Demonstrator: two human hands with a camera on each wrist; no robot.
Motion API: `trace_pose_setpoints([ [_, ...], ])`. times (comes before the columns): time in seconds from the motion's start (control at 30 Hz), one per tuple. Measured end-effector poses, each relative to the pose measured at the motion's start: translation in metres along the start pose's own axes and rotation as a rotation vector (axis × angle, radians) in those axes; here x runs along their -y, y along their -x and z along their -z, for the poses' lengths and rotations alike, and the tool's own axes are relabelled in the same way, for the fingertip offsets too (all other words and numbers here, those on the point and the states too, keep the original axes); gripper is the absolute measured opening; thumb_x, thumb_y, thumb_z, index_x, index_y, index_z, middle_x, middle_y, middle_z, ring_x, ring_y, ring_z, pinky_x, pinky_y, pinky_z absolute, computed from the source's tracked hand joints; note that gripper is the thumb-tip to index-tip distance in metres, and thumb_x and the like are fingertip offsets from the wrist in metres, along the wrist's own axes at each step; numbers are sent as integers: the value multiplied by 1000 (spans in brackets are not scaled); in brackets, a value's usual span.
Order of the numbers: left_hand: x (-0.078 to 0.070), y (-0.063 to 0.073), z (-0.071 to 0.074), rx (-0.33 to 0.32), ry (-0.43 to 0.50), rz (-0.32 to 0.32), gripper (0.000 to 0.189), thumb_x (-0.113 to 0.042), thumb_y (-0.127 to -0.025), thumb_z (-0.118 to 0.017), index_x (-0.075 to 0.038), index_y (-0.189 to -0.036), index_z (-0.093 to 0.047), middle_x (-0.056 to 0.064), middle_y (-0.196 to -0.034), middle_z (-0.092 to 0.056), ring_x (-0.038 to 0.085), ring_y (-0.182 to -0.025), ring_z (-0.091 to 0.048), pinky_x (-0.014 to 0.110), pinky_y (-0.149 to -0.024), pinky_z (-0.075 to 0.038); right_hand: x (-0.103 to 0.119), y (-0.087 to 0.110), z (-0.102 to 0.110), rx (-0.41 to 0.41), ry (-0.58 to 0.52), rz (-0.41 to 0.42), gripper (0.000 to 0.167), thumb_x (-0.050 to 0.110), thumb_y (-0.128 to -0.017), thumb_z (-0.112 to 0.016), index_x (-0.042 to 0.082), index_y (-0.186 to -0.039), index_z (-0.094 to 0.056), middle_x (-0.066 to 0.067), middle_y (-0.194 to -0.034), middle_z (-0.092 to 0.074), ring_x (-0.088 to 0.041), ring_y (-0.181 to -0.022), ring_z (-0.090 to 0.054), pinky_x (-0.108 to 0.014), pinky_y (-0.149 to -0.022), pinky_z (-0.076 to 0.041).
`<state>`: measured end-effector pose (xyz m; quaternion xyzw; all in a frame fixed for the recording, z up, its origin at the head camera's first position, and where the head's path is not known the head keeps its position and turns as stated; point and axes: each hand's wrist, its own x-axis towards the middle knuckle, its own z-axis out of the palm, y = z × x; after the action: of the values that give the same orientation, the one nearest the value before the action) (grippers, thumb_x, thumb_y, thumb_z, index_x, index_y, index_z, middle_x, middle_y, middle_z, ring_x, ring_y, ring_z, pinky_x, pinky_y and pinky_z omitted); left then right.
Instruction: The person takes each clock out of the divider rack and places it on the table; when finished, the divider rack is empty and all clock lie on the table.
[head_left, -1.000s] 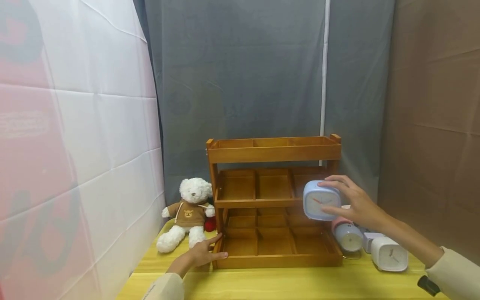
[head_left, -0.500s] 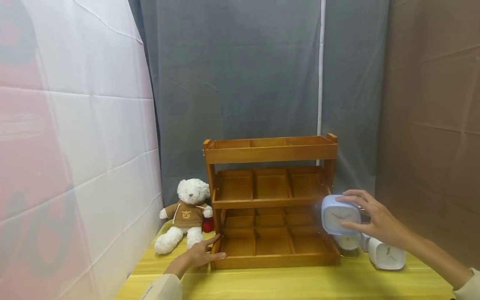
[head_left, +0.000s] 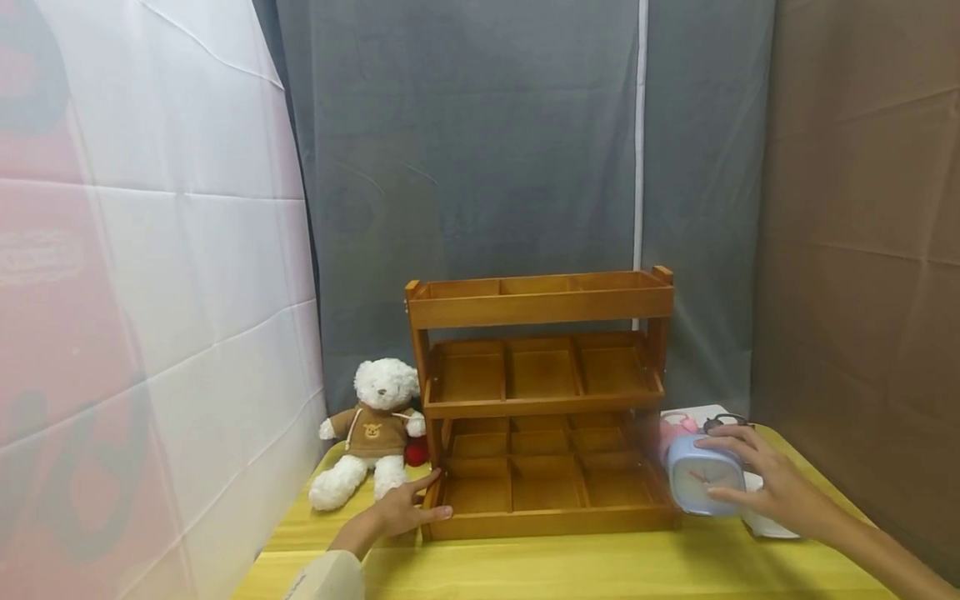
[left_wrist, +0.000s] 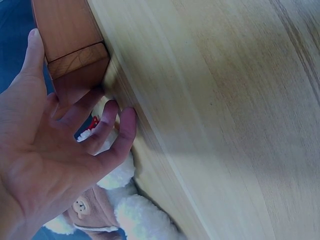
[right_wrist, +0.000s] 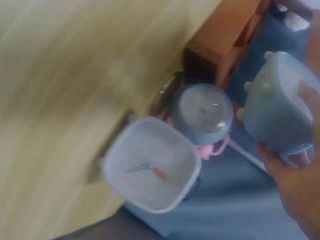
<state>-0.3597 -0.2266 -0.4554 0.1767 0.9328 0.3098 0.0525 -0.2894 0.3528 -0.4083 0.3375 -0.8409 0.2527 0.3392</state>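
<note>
My right hand holds a light blue alarm clock beside the right end of a wooden tiered shelf. Thumb and fingers are on opposite sides of the clock, and small round feet stick out from its body in the right wrist view. A white square clock and a grey round clock stand close by; in the head view the white one is partly hidden behind the hand. At the shelf's lower left corner, my left hand grips the wood between thumb and fingers.
A white teddy bear in a brown hoodie sits left of the shelf, with a red round thing beside it. Pink and dark things lie behind the blue clock. Cloth walls enclose the yellow wood-grain table at the back and sides.
My right hand has carried the blue clock from in front of the shelf's middle tier to the right and down, beside the bottom tier. The left hand stays at the shelf corner.
</note>
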Motion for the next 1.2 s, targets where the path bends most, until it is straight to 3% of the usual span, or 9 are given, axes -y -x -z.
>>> trace_pose_setpoints([
  [0.27,2,0,-1,0,2,3,90,-54,-91,-76,-7,-160,-40,40,-144,-50,50,-123,-62,63,-101,-50,-15,27,-11,-3,64,-7,73,18,-65,-99,24,-131,-69,-2,-131,-60,4,-115,-52,-11,-85,-45],
  [0.5,2,-1,-1,1,-7,8,91,-55,-91,-76,-7,-160,-40,40,-144,-50,50,-123,-61,64,-101,-50,-23,47,-24,-10,-9,-4,69,11,-64,-99,21,-126,-70,-7,-128,-60,8,-125,-46,-3,-102,-30],
  [0.97,-2,1,0,4,-7,19,89,-53,-92,-76,-8,-160,-40,39,-144,-50,49,-124,-62,63,-102,-49,-29,66,-38,-22,-5,28,69,12,-64,-98,23,-126,-69,-9,-127,-62,6,-126,-46,-3,-104,-24],
  [1.2,-1,-1,-1,9,-10,12,90,-54,-92,-75,-6,-160,-40,39,-145,-50,51,-123,-61,64,-101,-49,-34,63,-34,-32,-40,84,68,5,-61,-97,16,-122,-70,-10,-124,-65,6,-129,-47,-4,-107,-28],
])
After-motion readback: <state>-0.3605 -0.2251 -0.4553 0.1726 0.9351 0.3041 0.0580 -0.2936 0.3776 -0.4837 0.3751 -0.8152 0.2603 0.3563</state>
